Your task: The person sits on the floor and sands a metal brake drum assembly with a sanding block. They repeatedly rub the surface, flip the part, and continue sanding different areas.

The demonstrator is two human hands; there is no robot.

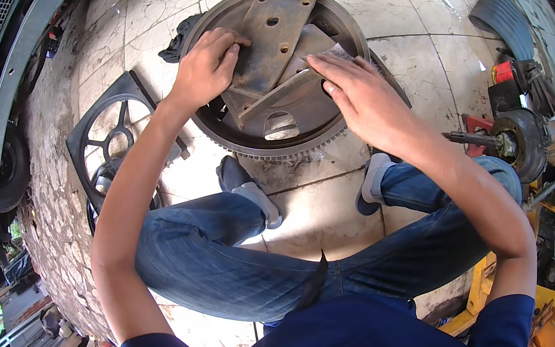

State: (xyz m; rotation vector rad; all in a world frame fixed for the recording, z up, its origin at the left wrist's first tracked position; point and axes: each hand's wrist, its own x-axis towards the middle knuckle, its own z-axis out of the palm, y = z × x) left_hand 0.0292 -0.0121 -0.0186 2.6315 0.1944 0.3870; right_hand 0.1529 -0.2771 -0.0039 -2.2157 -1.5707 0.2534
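Manual work on a toothed metal wheel (273, 150), which lies flat on a tiled floor (315, 211) and serves as the landmark here. The drilled plate (265, 58) rests across the wheel's left half and far rim; the narrow bar (275, 99) lies aslant over the wheel's middle, beside the plate. The left hand (208, 64), at the wheel's left rim, has its fingers curled at the plate's edge; whether they grip it cannot be told. The right hand (357, 89), over the wheel's right rim, has fingers nearly straight and close together upon a grey sheet (337, 50) and the bar's far end; any pinch beneath is hidden. Probable hazards: uneven pressure could make the bar skid across the wheel, since no clamp is visible; a shifting plate could nip the left fingertips; bare skin could be scraped by metal edges. Count: one wheel, one plate with four discernible holes, one bar, one sheet, two hands; beyond the wheel's left rim, one dark cloth (176, 38) and one black frame (75, 142); on its near side, two shoes (229, 172); far to its right, one ribbed mat (504, 24).
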